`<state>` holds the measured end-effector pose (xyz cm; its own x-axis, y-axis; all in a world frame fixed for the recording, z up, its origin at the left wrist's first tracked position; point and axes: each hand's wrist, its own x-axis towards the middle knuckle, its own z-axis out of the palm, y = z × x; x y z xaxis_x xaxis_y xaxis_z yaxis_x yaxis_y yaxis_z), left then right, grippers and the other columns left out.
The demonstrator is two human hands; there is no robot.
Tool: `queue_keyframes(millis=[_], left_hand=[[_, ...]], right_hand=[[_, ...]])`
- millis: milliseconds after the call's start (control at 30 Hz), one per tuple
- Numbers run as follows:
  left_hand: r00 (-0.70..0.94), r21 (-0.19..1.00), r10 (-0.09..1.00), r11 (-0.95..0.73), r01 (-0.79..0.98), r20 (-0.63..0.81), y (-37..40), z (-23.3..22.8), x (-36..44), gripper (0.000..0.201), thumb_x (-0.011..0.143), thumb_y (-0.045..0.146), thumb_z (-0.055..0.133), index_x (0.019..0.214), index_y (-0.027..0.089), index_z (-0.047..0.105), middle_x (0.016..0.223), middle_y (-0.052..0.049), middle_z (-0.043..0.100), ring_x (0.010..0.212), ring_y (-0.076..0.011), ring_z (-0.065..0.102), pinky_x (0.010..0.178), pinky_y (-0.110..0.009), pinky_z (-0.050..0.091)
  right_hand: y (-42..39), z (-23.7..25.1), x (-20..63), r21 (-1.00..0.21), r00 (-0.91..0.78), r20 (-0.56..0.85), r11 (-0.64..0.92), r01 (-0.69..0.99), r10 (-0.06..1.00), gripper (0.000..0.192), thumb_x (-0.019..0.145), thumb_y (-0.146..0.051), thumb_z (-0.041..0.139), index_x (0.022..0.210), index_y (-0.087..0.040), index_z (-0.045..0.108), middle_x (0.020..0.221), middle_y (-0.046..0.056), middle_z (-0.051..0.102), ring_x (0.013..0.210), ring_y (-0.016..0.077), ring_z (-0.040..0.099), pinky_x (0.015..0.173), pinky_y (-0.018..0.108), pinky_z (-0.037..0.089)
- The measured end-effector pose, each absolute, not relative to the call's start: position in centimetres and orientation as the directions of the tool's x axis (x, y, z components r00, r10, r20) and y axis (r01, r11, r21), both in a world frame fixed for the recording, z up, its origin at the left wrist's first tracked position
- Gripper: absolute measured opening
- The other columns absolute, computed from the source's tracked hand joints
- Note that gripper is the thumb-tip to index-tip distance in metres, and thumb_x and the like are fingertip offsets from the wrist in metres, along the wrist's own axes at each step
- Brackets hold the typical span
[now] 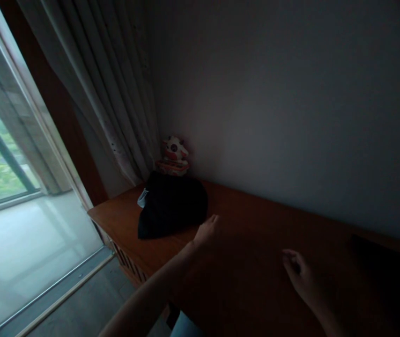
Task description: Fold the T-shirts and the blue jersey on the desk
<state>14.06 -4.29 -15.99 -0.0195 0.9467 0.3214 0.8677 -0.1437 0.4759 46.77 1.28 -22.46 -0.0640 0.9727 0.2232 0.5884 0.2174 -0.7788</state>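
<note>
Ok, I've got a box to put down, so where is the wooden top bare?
Bare wood runs between the left hand and right hand, and along the wall behind them. The window end is crowded: the black cloth and the toy in the corner. The far right is too dark to judge.

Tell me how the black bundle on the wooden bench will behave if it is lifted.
The black bundle looks like soft folded cloth, so it would probably sag and unfold. It seems light. The left hand is right beside it, perhaps touching its edge.
</note>
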Motion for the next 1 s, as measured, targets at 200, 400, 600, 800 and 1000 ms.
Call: queue_keyframes(millis=[200, 400, 600, 800, 1000], left_hand=[[-0.400, 0.308, 0.798, 0.281, 0.909, 0.450, -4.4, -8.9, 1.7, 0.048, 0.086, 0.027, 0.058, 0.133, 0.020, 0.051, 0.137, -0.017, 0.052, 0.129, -0.0364, 0.048, 0.104, -0.049, 0.042], [-0.833, 0.465, 0.518, 0.699, 0.543, 0.194, -3.8, -7.8, -5.4, 0.082, 0.085, 0.060, 0.057, 0.140, 0.002, 0.036, 0.139, -0.035, 0.049, 0.133, -0.0463, 0.048, 0.096, -0.052, 0.046], [-0.833, 0.463, 0.548, 0.721, 0.516, 0.075, -3.6, -8.5, -7.1, 0.062, 0.088, 0.055, 0.056, 0.123, 0.004, 0.055, 0.120, -0.030, 0.067, 0.114, -0.0408, 0.065, 0.090, -0.045, 0.049], [-0.802, 0.474, 0.567, 0.663, 0.580, 0.188, -2.3, -6.6, -4.8, 0.046, 0.099, 0.044, 0.037, 0.131, 0.015, 0.054, 0.129, -0.028, 0.061, 0.122, -0.0440, 0.058, 0.093, -0.057, 0.045], [-0.447, 0.455, 0.750, 0.218, 0.863, 0.488, 0.4, -5.9, 6.5, 0.038, 0.104, 0.039, 0.034, 0.131, 0.020, 0.053, 0.133, -0.015, 0.061, 0.128, -0.0297, 0.053, 0.108, -0.046, 0.038]], right_hand=[[1.8, -22.9, 46.8, -0.792, -0.060, 0.226, 0.219, 0.570, 0.972, 0.053, 0.076, -0.068, 0.048, 0.100, -0.025, 0.067, 0.079, 0.006, 0.070, 0.076, 0.0267, 0.070, 0.072, 0.038, 0.053], [2.0, -23.2, 47.1, -0.826, -0.030, 0.198, 0.183, 0.533, 0.980, 0.049, 0.076, -0.067, 0.051, 0.096, -0.025, 0.068, 0.090, 0.010, 0.075, 0.087, 0.0291, 0.071, 0.080, 0.041, 0.054], [2.3, -23.4, 47.4, -0.872, 0.046, 0.174, 0.132, 0.471, 0.984, 0.051, 0.076, -0.068, 0.053, 0.095, -0.023, 0.068, 0.102, 0.012, 0.076, 0.096, 0.0296, 0.070, 0.086, 0.040, 0.054], [2.8, -23.9, 47.6, -0.884, 0.031, 0.163, 0.132, 0.448, 0.986, 0.050, 0.077, -0.068, 0.054, 0.095, -0.023, 0.069, 0.101, 0.013, 0.076, 0.097, 0.0302, 0.070, 0.085, 0.040, 0.054], [2.4, -22.9, 47.2, -0.930, 0.121, 0.176, 0.125, 0.347, 0.977, 0.056, 0.077, -0.073, 0.057, 0.099, -0.022, 0.068, 0.104, 0.013, 0.075, 0.098, 0.0297, 0.071, 0.087, 0.041, 0.055]])
